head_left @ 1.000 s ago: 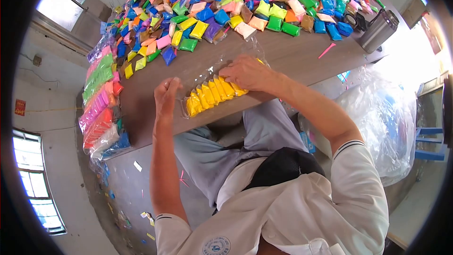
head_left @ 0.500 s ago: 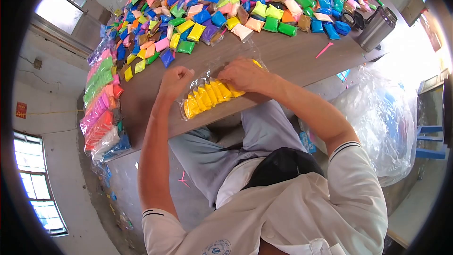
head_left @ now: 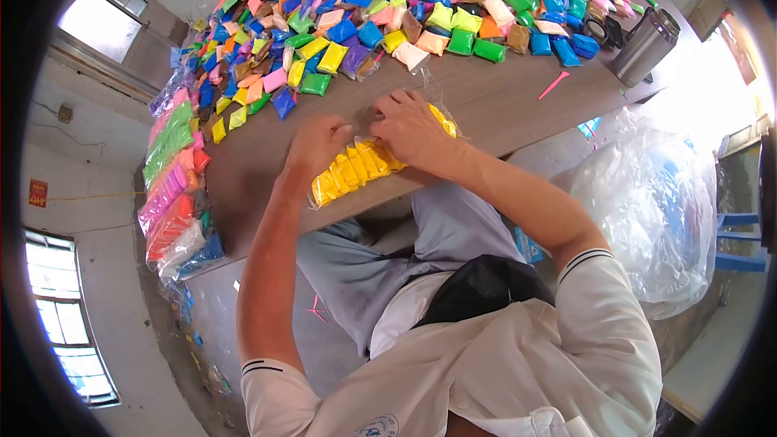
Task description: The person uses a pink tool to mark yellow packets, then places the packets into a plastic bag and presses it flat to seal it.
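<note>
In the head view, both hands are pinching the clear, crinkly plastic bag of small yellow packets (head_left: 356,163) at the wooden table's (head_left: 502,97) near edge: left hand (head_left: 317,144) and right hand (head_left: 411,125) are closing on its top film. The bag is looking light, soft and slippery, best taken by the loose film at its mouth.
</note>
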`<action>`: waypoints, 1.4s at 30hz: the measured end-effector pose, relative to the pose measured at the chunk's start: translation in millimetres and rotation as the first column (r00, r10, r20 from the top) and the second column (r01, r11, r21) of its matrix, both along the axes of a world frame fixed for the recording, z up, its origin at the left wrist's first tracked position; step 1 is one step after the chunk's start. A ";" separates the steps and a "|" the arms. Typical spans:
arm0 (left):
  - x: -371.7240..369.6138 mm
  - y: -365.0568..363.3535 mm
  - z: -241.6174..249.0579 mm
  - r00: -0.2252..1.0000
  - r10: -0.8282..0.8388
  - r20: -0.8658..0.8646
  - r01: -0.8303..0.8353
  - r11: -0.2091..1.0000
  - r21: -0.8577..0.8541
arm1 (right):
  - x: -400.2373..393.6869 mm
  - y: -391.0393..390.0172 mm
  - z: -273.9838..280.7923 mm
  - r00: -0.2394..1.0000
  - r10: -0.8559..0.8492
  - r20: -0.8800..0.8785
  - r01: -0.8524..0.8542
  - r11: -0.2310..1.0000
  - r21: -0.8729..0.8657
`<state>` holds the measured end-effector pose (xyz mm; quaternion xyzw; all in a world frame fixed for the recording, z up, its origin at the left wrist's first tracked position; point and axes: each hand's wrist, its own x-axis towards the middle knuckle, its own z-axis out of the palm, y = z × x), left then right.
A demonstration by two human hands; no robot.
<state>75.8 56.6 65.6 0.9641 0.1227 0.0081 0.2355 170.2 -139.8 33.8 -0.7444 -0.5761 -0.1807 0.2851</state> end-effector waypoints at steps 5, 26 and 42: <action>-18.3 -5.5 12.7 0.985 -0.010 0.172 0.012 1.000 -0.013 | -19.2 -2.6 13.9 0.984 -0.171 -0.057 0.171 0.985 -0.012; -52.7 -32.9 2.2 0.892 -0.241 0.383 0.128 0.946 0.297 | -46.5 -13.8 4.2 0.971 -0.154 -0.184 0.128 0.981 -0.145; -71.0 -48.8 -21.2 0.877 -0.078 0.475 -0.030 0.976 0.216 | -41.6 -5.9 -3.5 0.949 -0.142 -0.283 0.135 0.990 -0.046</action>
